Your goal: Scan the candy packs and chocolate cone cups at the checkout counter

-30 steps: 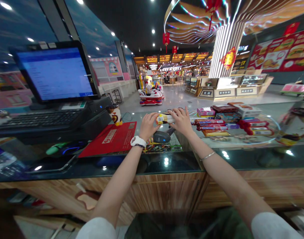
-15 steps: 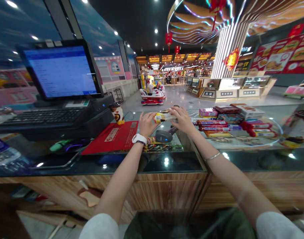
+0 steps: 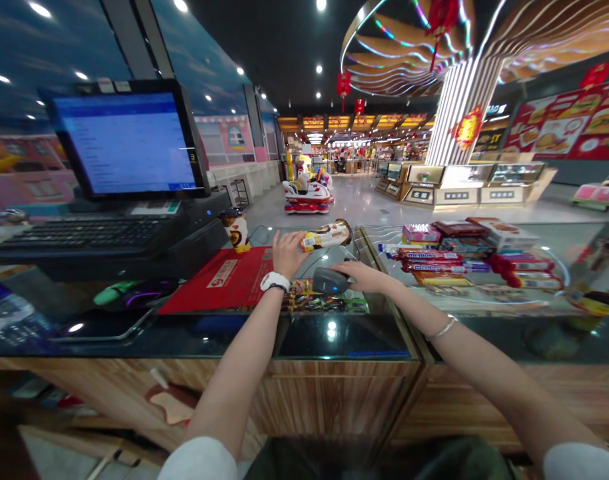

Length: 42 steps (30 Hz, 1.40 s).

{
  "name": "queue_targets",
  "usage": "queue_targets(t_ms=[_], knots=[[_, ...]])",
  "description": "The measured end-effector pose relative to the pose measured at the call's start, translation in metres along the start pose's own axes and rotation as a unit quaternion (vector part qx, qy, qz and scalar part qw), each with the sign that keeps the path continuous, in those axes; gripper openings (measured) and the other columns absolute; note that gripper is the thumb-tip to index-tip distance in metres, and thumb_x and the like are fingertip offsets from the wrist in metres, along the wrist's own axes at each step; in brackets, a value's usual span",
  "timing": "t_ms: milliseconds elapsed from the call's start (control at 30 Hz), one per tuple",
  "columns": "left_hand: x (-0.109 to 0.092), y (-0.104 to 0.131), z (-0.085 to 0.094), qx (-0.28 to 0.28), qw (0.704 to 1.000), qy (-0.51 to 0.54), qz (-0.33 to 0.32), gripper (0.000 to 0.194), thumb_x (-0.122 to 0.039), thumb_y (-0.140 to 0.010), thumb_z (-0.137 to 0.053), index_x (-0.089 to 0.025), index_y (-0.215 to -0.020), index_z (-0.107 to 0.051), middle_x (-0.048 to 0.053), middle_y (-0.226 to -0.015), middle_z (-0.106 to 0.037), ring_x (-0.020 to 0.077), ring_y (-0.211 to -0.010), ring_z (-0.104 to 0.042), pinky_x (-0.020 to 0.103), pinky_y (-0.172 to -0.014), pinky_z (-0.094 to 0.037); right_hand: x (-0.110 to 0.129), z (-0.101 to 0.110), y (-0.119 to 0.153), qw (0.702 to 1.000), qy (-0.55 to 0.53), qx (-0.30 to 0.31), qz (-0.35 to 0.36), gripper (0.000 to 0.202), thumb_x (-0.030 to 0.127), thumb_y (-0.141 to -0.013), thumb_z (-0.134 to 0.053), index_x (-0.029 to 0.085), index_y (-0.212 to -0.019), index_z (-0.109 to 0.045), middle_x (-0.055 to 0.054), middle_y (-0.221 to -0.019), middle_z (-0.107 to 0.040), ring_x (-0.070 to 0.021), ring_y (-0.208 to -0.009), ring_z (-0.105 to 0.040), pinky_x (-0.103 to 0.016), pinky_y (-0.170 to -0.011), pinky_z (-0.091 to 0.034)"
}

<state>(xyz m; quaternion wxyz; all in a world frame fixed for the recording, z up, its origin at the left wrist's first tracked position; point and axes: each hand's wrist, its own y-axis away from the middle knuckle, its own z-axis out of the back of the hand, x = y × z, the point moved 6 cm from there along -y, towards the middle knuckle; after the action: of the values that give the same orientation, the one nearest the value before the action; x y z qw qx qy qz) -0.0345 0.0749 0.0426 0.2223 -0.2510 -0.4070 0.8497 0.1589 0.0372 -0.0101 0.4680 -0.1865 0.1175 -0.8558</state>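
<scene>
My left hand (image 3: 288, 254) grips the yellow end of a snack cup (image 3: 329, 236). The cup lies sideways above the glass counter, with white sides and a dark brown rim pointing right. A barcode seems to show near its yellow end. Just below it, my right hand (image 3: 363, 275) closes around the handle of a dark grey barcode scanner (image 3: 328, 281), whose head points left and shows a small blue light. Part of the handle is hidden by the fingers. A similar snack cup (image 3: 236, 231) stands upright to the left, by the red mat (image 3: 219, 279).
On the left stand a monitor (image 3: 122, 143), a keyboard (image 3: 84, 232) and a mouse (image 3: 152, 291). Candy rolls (image 3: 429, 255) and small boxes (image 3: 462, 229) lie on the right glass top. The counter's front edge (image 3: 334, 359) runs below my forearms.
My right hand has let go of the snack cup, come down and taken hold of the barcode scanner. My left hand keeps the cup, now with its rim exposed.
</scene>
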Motion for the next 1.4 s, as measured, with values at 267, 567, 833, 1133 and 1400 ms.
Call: queue_targets(t_ms=[267,567,833,1133,1400], knots=[[-0.001,0.001,-0.005,0.027,0.996,-0.087,-0.011,0.042,-0.030,-0.079,-0.071,-0.028,-0.120,-0.063,0.004,-0.123,-0.069,0.0250,-0.117,-0.061,0.048,-0.122,-0.022,-0.004,0.007,0.004,0.999,-0.027,-0.017,0.001,0.056,0.002,-0.073,-0.055,0.012,-0.128,-0.059,-0.017,-0.123,-0.065,-0.0271,-0.116,-0.061,-0.044,-0.102,-0.047],[0.001,0.002,-0.003,0.013,0.996,-0.091,0.005,0.040,-0.028,-0.079,-0.072,-0.027,-0.118,-0.064,0.004,-0.122,-0.070,0.0242,-0.115,-0.062,0.047,-0.121,-0.024,-0.002,0.050,0.012,0.958,-0.139,-0.234,-0.087,0.038,0.041,-0.081,-0.065,0.016,-0.109,-0.063,-0.010,-0.109,-0.069,-0.0263,-0.101,-0.063,-0.041,-0.091,-0.050],[0.005,0.004,-0.005,0.011,0.995,-0.103,0.006,0.042,-0.029,-0.079,-0.073,-0.027,-0.119,-0.063,0.004,-0.118,-0.070,0.0241,-0.113,-0.062,0.046,-0.120,-0.025,0.003,0.066,0.026,0.891,-0.309,-0.219,-0.250,0.047,0.067,-0.078,-0.059,0.021,-0.072,-0.053,0.002,-0.053,-0.059,-0.0140,-0.046,-0.055,-0.027,-0.049,-0.047],[0.007,0.009,-0.007,0.022,0.992,-0.119,0.023,0.040,-0.029,-0.080,-0.070,-0.028,-0.120,-0.063,0.004,-0.117,-0.070,0.0241,-0.112,-0.062,0.046,-0.119,-0.026,0.028,0.054,0.019,0.898,-0.279,-0.162,-0.298,0.048,0.065,-0.081,-0.061,0.021,-0.068,-0.049,0.002,-0.049,-0.057,-0.0115,-0.038,-0.053,-0.022,-0.040,-0.044],[0.011,0.010,-0.008,0.038,0.988,-0.142,0.044,0.039,-0.029,-0.079,-0.070,-0.027,-0.117,-0.064,0.005,-0.115,-0.069,0.0252,-0.112,-0.061,0.045,-0.118,-0.028,0.032,0.055,0.020,0.902,-0.261,-0.160,-0.303,0.044,0.061,-0.085,-0.060,0.021,-0.070,-0.049,0.004,-0.048,-0.057,-0.0108,-0.038,-0.054,-0.021,-0.040,-0.044]])
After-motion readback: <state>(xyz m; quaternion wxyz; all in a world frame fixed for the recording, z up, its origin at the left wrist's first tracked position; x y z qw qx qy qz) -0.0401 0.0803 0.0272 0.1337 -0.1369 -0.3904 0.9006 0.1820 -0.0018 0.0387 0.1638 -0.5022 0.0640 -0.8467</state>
